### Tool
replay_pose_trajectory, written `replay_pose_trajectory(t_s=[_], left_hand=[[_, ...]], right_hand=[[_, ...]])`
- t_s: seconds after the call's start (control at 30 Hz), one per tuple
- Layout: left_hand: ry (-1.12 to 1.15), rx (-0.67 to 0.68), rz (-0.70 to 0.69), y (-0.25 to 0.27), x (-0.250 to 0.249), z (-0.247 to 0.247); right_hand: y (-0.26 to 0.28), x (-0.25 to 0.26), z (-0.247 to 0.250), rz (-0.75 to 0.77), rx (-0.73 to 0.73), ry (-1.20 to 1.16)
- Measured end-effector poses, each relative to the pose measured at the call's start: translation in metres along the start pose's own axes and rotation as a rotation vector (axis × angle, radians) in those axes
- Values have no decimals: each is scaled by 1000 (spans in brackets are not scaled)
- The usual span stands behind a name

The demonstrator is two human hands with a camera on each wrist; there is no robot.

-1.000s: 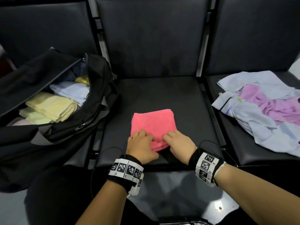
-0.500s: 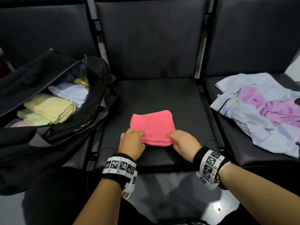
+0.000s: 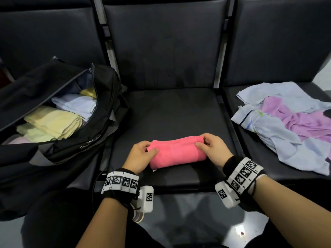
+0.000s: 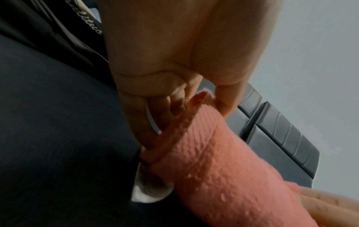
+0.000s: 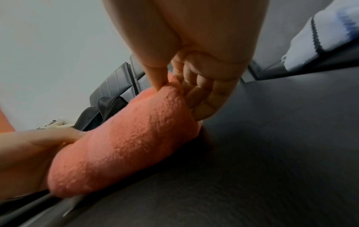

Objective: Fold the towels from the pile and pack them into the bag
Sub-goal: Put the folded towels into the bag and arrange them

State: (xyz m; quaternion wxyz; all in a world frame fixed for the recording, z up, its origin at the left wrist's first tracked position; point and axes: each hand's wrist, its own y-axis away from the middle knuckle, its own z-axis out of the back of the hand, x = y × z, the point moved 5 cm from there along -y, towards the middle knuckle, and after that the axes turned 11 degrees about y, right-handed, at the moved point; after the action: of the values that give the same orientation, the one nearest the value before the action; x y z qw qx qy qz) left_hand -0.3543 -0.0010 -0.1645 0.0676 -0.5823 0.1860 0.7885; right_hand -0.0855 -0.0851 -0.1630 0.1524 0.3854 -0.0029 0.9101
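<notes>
Both hands pinch the ends of the pink towel (image 3: 176, 152): the left hand (image 3: 140, 155) has its thumb on top of the left end with the fingers curled underneath, and the right hand (image 3: 213, 150) clamps the right end the same way. In the left wrist view the layered edges of the fold show between the fingers (image 4: 170, 110), so the grip is on the open ends, not round the whole bundle. The towel sits low in the middle of the frame, a thick folded roll at the front of the centre seat (image 3: 172, 111).

To my eye the risk is in the carry. With only the ends held, the middle could sag and the fold fall open on the way over. The bag (image 3: 59, 144) lies at the left of the frame, its mouth already well filled with folded yellow and pale towels (image 3: 53, 122), so a loose bundle might catch on the zip edge or sit proud on top. The pile (image 3: 286, 126) waits unfolded at the right of the frame, well apart from the hands
</notes>
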Motion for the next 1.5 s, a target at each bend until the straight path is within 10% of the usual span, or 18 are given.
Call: replay_pose_trajectory(t_s=[0.3,0.63,0.8,1.07,1.37,1.5], left_hand=[[-244,-203,-50,-11,8,-4],[-243,-163,92,-5,15,-3],[-363,-98,124,0,-3,-4],[-222,366,-100,22,-73,-38],[178,133,-145,28,-95,45],[423,-82,-150,30,-90,112]], right_hand=[[-20,-21,-20,-220,36,165],[-27,-15,-23,-121,208,156],[-13,22,0,93,168,5],[9,140,34,536,219,231],[-22,222,21,531,118,6],[-43,243,-27,390,360,-247]])
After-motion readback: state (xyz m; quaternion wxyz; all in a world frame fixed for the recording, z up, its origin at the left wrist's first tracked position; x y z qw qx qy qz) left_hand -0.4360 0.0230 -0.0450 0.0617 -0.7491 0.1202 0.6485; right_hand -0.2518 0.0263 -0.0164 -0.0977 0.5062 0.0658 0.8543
